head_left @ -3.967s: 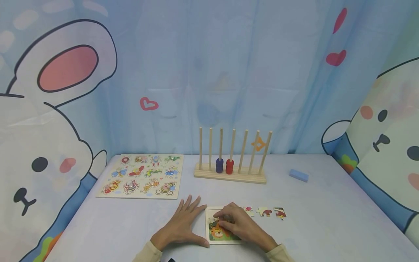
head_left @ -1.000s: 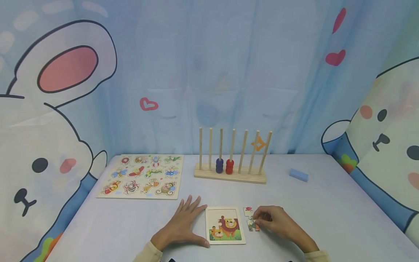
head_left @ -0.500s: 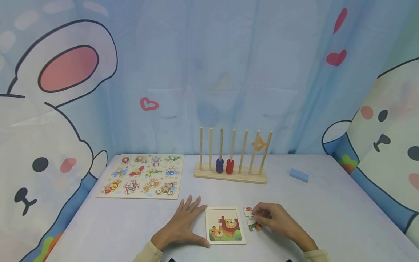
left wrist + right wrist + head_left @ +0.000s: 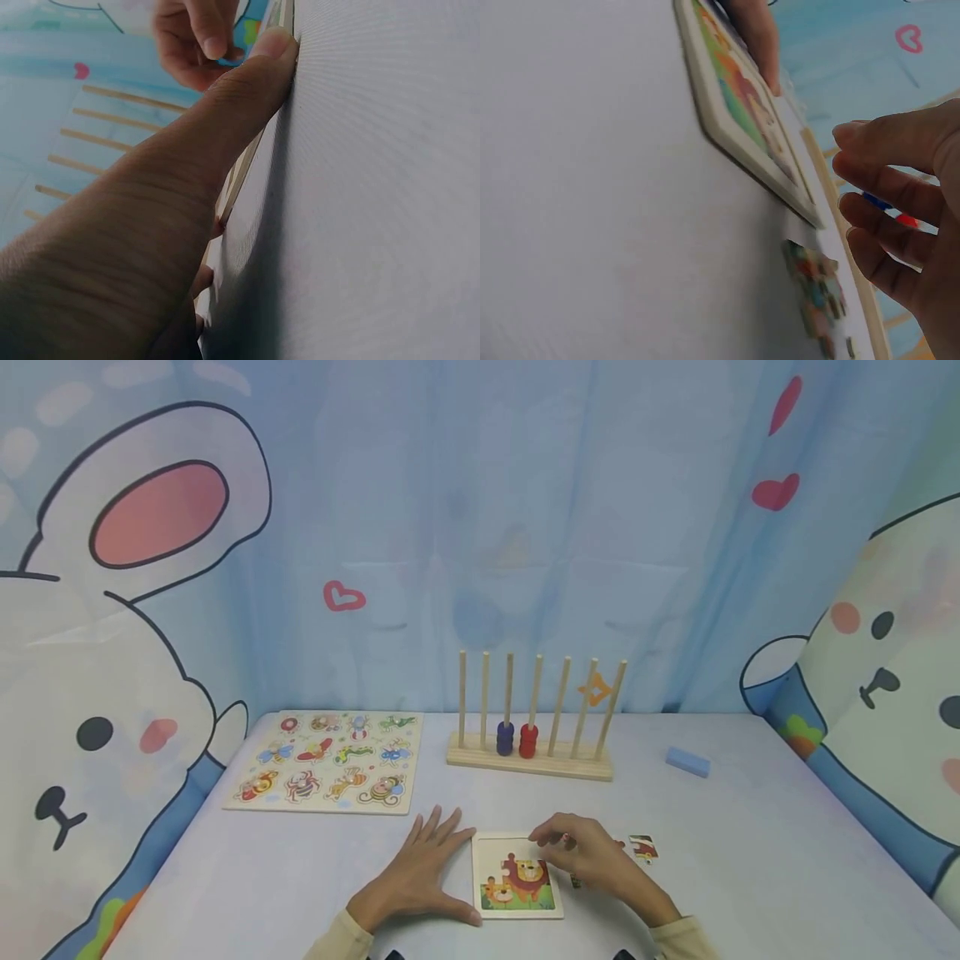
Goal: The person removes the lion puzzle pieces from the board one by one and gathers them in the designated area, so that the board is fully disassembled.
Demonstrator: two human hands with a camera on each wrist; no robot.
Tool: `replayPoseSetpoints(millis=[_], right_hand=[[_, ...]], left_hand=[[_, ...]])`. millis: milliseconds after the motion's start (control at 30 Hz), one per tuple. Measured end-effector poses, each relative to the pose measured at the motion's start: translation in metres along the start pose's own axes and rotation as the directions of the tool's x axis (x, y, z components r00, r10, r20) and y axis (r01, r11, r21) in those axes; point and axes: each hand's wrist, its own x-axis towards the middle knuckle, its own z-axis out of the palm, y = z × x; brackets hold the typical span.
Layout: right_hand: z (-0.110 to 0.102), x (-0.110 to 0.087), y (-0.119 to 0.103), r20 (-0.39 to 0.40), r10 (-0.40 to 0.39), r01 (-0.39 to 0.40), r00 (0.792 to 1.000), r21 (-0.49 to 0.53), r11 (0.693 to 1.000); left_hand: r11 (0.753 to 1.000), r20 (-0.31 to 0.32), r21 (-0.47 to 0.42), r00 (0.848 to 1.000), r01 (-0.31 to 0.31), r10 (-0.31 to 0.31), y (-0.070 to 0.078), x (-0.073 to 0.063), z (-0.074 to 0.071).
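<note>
My left hand (image 4: 426,872) lies spread beside the left edge of a small wooden jigsaw tray (image 4: 558,893). Its thumb touches the lower left corner and its index fingertip the upper left. Lion pieces fill the tray's lower part; its upper left is bare. My right hand (image 4: 588,856) hovers over the tray's right edge, fingers loosely bent, with no piece visible at the fingertips in the right wrist view. Loose jigsaw pieces (image 4: 817,292) lie right of the tray, partly hidden under that hand. One red-and-brown piece (image 4: 642,848) lies farthest right.
A peg puzzle board (image 4: 315,764) with insect pictures lies at the back left. Behind the tray stands a wooden rack of several rods (image 4: 528,764), carrying blue beads (image 4: 505,739) and red beads (image 4: 528,741). A blue block (image 4: 687,762) lies at the back right.
My right hand was over the tray four seconds ago, then among the loose pieces, and has now come back left to the tray's right edge. The left hand has stayed put.
</note>
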Motion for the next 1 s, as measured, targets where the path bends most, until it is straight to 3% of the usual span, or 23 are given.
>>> replayPoseSetpoints(millis=[300, 633, 1000], right_hand=[[0.017, 0.006, -0.005, 0.093, -0.129, 0.134, 0.987, -0.049, 0.99], [0.018, 0.006, -0.011, 0.139, -0.096, 0.111, 0.986, -0.104, 0.988], [0.019, 0.004, -0.007, 0.138, -0.099, 0.108, 0.985, -0.061, 0.992]], left_hand=[[1.0, 0.008, 0.009, 1.0, 0.008, -0.008, 0.0, 0.001, -0.001], [1.0, 0.004, 0.012, 1.0, -0.005, 0.005, -0.002, 0.002, 0.001], [1.0, 0.003, 0.015, 1.0, -0.016, 0.016, -0.002, 0.0, 0.001]])
